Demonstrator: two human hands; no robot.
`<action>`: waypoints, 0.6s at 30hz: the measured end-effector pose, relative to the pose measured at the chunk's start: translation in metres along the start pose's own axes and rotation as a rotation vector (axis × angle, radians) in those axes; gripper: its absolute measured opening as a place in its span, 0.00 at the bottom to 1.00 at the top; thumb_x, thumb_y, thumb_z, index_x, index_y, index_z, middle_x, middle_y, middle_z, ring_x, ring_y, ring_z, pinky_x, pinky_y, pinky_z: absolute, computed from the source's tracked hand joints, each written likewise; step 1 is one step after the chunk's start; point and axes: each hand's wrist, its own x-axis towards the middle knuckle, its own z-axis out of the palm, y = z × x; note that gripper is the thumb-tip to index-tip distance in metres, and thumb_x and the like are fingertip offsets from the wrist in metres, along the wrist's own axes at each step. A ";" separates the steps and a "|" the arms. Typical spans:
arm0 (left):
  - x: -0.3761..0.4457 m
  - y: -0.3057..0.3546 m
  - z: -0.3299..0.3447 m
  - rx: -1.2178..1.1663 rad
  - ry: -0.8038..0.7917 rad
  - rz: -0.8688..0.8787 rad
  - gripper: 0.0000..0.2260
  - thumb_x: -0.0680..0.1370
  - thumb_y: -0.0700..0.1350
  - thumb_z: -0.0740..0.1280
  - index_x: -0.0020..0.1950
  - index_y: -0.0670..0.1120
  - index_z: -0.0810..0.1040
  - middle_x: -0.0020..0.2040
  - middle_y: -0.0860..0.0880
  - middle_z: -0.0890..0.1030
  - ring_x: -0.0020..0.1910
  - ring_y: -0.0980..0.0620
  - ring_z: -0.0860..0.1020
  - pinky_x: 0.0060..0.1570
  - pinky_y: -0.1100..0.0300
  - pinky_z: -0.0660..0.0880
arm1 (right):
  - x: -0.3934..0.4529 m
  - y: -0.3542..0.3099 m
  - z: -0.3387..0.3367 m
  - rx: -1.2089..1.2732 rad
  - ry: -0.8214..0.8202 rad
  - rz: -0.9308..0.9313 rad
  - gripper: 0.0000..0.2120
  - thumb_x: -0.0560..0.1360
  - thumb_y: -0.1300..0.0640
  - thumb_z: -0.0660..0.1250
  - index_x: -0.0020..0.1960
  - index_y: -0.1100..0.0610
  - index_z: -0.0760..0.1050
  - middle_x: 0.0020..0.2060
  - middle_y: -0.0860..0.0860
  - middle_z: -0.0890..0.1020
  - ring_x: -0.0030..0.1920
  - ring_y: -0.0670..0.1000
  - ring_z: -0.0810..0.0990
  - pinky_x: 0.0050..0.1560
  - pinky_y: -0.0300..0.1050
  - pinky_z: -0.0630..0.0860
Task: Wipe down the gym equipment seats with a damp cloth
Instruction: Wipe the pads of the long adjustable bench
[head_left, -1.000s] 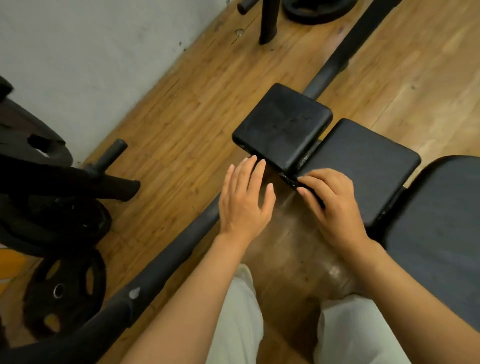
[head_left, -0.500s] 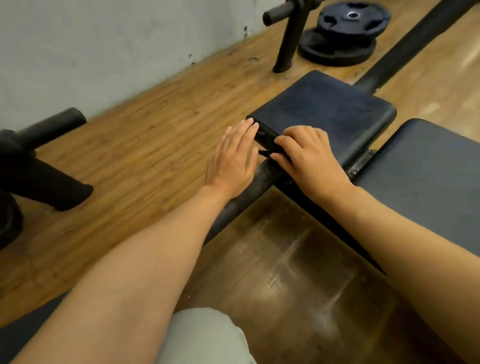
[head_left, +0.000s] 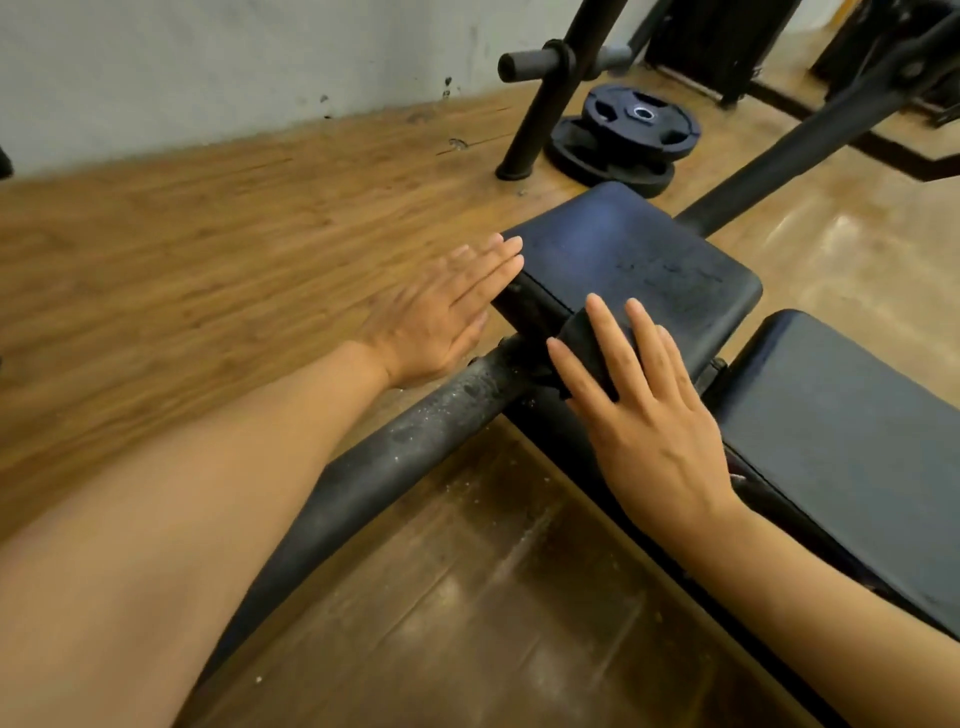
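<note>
A small black padded seat (head_left: 639, 260) sits on a dusty black frame tube (head_left: 395, 457), and a second, longer black pad (head_left: 841, 415) lies to its right. My right hand (head_left: 649, 415) lies flat with fingers spread, pressing a dark cloth (head_left: 576, 338) against the near side of the small pad. My left hand (head_left: 441, 317) is flat and holds nothing. Its fingertips touch the pad's left corner. Most of the cloth is hidden under my fingers.
Wooden floor surrounds the bench. Two black weight plates (head_left: 639, 124) lie stacked beyond the small pad, beside a slanted black post (head_left: 550, 104) with a peg. Another frame tube (head_left: 810, 140) runs away to the upper right. A grey wall (head_left: 208, 62) stands at the back left.
My view has come closer and lower. My right hand went from curled fingers at the pad's edge to a flat, spread hand on the cloth. My left hand stays at the corner.
</note>
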 end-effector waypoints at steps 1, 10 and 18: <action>-0.001 -0.004 0.001 -0.008 -0.001 0.011 0.23 0.83 0.40 0.56 0.78 0.36 0.59 0.79 0.38 0.60 0.79 0.43 0.57 0.78 0.47 0.56 | 0.002 -0.003 0.004 -0.011 0.004 -0.010 0.26 0.80 0.58 0.56 0.78 0.58 0.64 0.78 0.63 0.59 0.77 0.68 0.55 0.78 0.62 0.49; -0.002 -0.015 0.005 -0.032 0.051 0.035 0.22 0.84 0.39 0.56 0.75 0.30 0.62 0.76 0.32 0.62 0.77 0.38 0.62 0.75 0.43 0.63 | 0.082 -0.040 0.038 -0.187 0.075 0.085 0.28 0.80 0.57 0.46 0.78 0.66 0.58 0.75 0.64 0.65 0.75 0.66 0.64 0.76 0.59 0.54; -0.001 -0.010 0.002 -0.020 0.086 0.044 0.21 0.84 0.38 0.55 0.75 0.29 0.63 0.76 0.32 0.63 0.76 0.38 0.63 0.77 0.49 0.60 | 0.032 -0.014 0.014 -0.070 0.100 -0.016 0.24 0.84 0.55 0.52 0.76 0.67 0.63 0.74 0.66 0.65 0.75 0.66 0.63 0.77 0.59 0.56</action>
